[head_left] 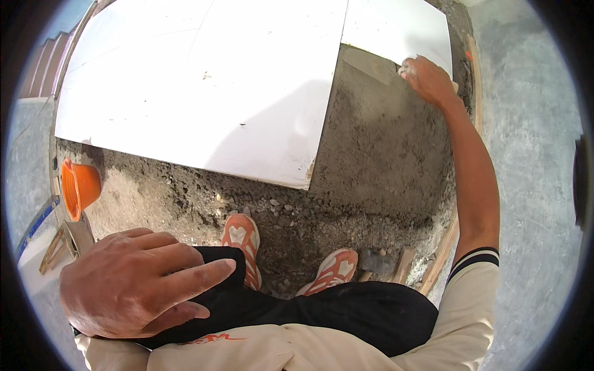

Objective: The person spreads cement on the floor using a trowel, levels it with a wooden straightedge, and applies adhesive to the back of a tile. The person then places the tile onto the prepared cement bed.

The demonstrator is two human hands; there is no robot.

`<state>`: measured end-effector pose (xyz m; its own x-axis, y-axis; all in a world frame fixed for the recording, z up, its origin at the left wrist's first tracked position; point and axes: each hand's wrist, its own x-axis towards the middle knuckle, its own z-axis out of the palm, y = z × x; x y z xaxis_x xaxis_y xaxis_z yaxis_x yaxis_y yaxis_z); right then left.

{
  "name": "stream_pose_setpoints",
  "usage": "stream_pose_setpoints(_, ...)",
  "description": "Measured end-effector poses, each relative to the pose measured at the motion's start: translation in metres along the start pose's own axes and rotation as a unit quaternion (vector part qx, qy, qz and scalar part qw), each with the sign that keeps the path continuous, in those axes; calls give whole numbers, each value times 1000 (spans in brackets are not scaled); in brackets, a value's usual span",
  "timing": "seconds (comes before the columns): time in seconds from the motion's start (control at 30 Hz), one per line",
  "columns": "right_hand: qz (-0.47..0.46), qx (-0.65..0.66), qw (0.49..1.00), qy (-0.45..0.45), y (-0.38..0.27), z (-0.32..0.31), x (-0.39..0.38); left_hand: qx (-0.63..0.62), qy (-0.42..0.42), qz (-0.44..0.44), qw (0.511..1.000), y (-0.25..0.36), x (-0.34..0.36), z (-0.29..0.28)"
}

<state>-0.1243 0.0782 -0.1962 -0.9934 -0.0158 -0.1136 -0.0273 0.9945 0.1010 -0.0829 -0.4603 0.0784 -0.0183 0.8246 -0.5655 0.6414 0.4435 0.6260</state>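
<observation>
My right hand (428, 80) reaches out to the far right, its fingers wrapped round the handle of a trowel. The flat trowel blade (370, 65), coated in grey mortar, lies on the wet mortar bed (377, 142), just below the edge of a white tile (399, 28). The fingers and the end of the handle are partly hidden. Above my left knee hangs my left hand (145, 281), empty, with index finger and thumb apart and the other fingers loosely bent. Large white tiles (204, 80) cover the ground at the upper left, bordering the mortar.
An orange bucket (80, 185) lies tilted at the left. Near it are a wooden piece (55, 250) and a blue strip (30, 229). Wooden strips (440, 253) run along the grey wall (526, 154) at right. My shoes (337, 269) stand on rough, gravelly ground.
</observation>
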Motion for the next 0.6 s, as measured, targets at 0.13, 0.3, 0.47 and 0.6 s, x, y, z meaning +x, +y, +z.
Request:
stream_pose_setpoints(0.13, 44, -3, 997, -61, -14, -14, 4, -3, -10, -8, 1000, 1, 12, -6)
stream_pose_setpoints(0.3, 36, 2, 994, -105, 4, -22, 1, 1, -16, -38, 999, 11, 14, -11)
stream_pose_setpoints(0.47, 106, 6, 986, -129, 81, -11, -45, -1, -29, -30, 999, 6, 31, -11)
stream_pose_setpoints(0.6, 140, -1, 981, -136, 122, -9, -80, 7, -29, -28, 999, 13, 40, -12)
